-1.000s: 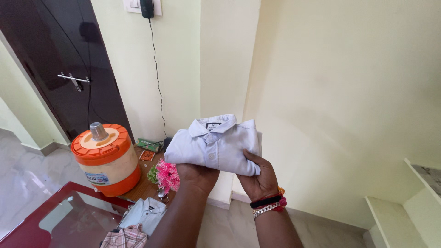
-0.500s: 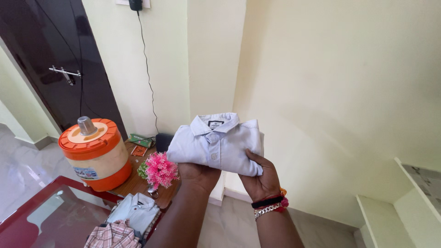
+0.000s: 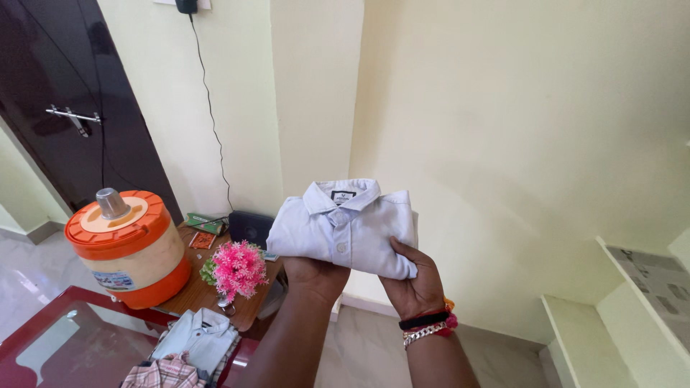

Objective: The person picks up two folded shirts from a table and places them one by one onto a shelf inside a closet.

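Head view: folded pale blue shirt [image 3: 345,230] held up in mid-air before the cream wall [image 3: 503,144], collar uppermost. Left hand [image 3: 313,276] under the shirt's lower left edge, fingers closed beneath the fabric. Right hand [image 3: 417,284] clasping the shirt's lower right corner, thumb pressed on the front, bracelets [image 3: 428,327] at the wrist. Left of the shirt and lower: pink flowers [image 3: 236,267] on a small wooden table [image 3: 208,291], orange water cooler [image 3: 126,244] further left. Below the flowers, more folded shirts [image 3: 194,345] on a red glass-topped table [image 3: 57,338]
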